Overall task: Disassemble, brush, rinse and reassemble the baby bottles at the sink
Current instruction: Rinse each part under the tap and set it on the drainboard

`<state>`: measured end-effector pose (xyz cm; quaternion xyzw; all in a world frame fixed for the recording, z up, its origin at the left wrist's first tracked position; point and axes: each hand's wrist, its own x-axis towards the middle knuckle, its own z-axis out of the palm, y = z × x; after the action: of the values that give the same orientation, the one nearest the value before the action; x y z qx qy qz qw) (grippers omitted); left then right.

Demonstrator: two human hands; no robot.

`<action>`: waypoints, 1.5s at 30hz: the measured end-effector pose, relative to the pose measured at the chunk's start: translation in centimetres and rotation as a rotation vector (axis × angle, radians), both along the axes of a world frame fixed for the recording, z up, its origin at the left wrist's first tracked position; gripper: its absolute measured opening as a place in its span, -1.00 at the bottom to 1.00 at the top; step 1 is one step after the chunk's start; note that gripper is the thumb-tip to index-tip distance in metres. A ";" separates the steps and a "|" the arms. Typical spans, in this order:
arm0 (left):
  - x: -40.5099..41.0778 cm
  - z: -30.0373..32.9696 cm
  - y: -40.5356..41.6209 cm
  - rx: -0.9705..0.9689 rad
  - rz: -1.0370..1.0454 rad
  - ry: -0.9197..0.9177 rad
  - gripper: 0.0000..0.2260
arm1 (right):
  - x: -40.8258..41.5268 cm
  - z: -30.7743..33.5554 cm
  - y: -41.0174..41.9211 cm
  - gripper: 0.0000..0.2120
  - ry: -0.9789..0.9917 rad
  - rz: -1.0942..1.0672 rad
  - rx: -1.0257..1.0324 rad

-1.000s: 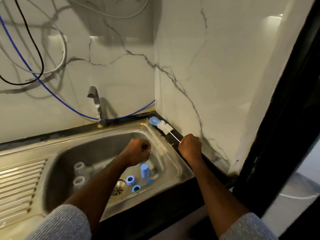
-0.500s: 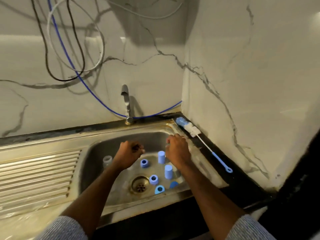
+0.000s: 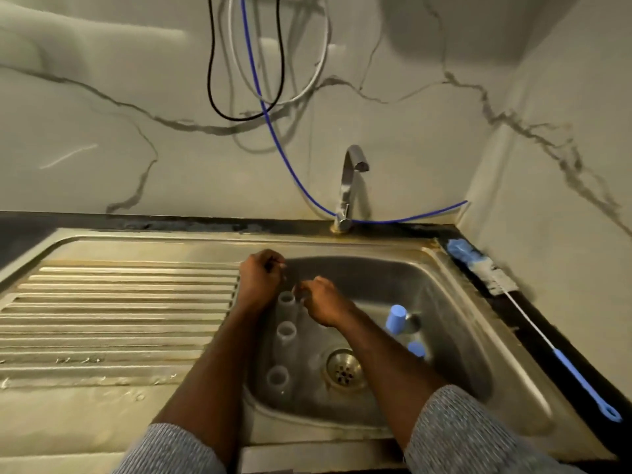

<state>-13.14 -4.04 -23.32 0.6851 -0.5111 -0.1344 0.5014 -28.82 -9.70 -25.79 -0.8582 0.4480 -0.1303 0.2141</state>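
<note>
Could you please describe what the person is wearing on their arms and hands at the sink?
Both hands, left hand and right hand, are bare, without gloves. The forearms are uncovered; grey flecked knit sleeves are pushed up towards the elbows.

blue caps [image 3: 396, 318], blue-handled brush [image 3: 581, 378], veined wall [image 3: 102, 148]

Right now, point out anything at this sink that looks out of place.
Loose cables dangle down the wall, and a blue tube runs behind the faucet. The bottle brush lies on the counter edge beside the sink.
</note>
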 end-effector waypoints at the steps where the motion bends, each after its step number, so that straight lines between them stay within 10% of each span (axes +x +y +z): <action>1: 0.0 0.0 -0.3 0.007 0.013 0.012 -0.88 | 0.6 -0.3 -0.5 -0.77 0.004 -0.001 0.008; 8: 0.3 -0.7 -1.4 0.002 0.030 0.032 -0.86 | 3.5 -3.1 -2.7 -0.67 0.084 0.026 0.102; 12: 0.3 -0.5 -1.4 -0.024 0.024 0.025 -0.91 | 2.7 -2.1 -2.3 -0.94 -0.099 -0.052 0.066; 24: -3.4 0.0 -1.6 -0.027 -0.090 0.107 -0.90 | -6.7 3.3 -0.6 -0.36 -0.596 -0.311 0.180; 34: -6.0 5.5 -12.1 0.037 -0.230 -0.048 -0.81 | -6.8 0.7 -3.2 -0.62 -0.386 -0.199 0.087; 45: -6.7 5.9 -17.4 0.014 -0.189 -0.190 -0.78 | -5.5 -0.5 -4.2 -0.45 -0.531 -0.301 0.239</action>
<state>-19.86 -21.46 -17.44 0.6471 -0.6176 -0.1190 0.4309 -34.29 -13.93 -26.30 -0.6873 0.5103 -0.3263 0.4009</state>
